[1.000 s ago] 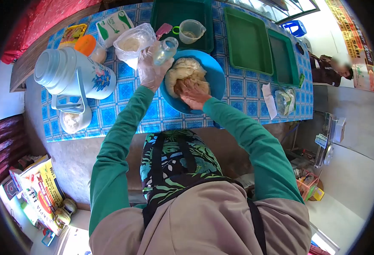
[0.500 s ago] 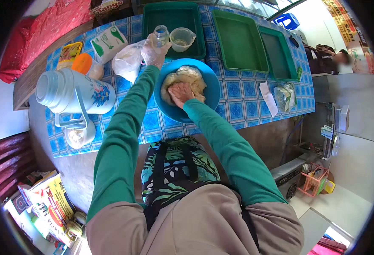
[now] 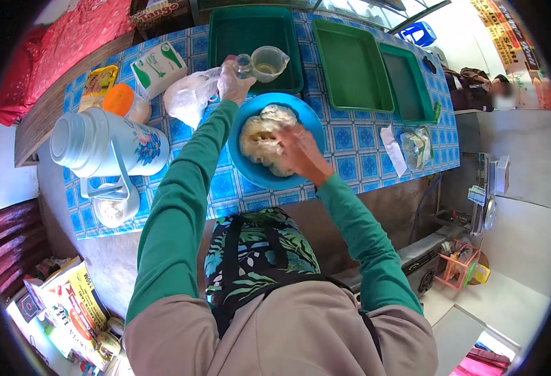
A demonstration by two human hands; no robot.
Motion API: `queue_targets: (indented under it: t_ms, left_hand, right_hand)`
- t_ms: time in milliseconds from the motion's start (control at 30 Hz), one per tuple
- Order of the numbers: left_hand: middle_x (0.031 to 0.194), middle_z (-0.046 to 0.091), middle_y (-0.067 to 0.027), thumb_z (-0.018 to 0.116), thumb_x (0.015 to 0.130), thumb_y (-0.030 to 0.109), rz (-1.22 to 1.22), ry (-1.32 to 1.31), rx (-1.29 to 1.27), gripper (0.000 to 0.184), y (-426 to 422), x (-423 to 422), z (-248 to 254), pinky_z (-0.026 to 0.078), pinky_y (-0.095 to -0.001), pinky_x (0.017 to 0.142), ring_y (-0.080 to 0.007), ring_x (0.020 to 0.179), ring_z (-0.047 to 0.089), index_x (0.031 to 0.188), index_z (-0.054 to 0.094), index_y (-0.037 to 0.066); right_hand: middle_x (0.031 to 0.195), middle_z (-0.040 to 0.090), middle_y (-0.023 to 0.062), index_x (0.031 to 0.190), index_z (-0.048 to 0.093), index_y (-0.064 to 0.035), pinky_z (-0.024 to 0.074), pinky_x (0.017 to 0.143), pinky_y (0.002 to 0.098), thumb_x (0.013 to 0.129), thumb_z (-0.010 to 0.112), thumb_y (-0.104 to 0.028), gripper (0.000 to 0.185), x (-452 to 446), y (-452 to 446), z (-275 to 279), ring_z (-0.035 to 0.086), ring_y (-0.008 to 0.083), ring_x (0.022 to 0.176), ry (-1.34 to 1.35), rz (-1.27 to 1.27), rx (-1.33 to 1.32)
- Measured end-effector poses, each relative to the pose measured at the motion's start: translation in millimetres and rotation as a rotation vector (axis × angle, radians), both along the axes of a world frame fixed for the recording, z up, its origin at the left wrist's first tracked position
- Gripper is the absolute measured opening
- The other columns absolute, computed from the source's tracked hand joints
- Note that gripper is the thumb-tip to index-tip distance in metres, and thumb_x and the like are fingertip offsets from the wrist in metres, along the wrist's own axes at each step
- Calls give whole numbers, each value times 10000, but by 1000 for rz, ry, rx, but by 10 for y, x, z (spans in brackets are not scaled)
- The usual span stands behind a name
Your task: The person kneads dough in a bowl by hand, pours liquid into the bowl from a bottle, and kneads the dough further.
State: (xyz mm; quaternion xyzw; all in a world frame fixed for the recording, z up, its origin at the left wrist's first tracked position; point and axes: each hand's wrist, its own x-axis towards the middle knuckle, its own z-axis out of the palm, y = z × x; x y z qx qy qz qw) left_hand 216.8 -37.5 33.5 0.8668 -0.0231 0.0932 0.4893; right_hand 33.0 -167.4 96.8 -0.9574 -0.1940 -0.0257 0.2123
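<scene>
My left hand [image 3: 234, 83] is closed around a small clear jar [image 3: 243, 62], close beside a translucent measuring cup [image 3: 269, 63] at the near edge of a dark green tray [image 3: 255, 28]. Something whitish, a glove or flour, covers this hand. A pale, lumpy mass of dough [image 3: 259, 139] lies in a blue basin [image 3: 313, 128]. Over the dough's right side is my right hand [image 3: 301, 152], its fingers at or just above the surface. Motion smears those fingers, so their grip and contact are unclear.
A white plastic bag [image 3: 191, 95], a white-and-green carton [image 3: 158, 67], an orange-lidded jar [image 3: 120, 100] and a large thermos [image 3: 109, 143] stand left. Green trays [image 3: 353, 66] and a clear plastic packet [image 3: 416, 149] lie right. A blue checked cloth [image 3: 347, 150] covers the table.
My right hand has pulled back from inside the dough toward the basin's right side. My left hand has brought the jar lower, closer beside the measuring cup.
</scene>
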Motion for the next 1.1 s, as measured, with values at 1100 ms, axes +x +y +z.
queue_targets:
  t_ms: [1100]
  left_hand:
    - [836,623,-235,465,893,171,490,289,-215,319,151,-1982,-197,469,-371,661,-322,727,624,1159,534,9]
  right_hand:
    - [850,608,213,785,614,6,488,618,428,644,604,-185,237,-112,-108,-836,600,325,762,560,409,-497]
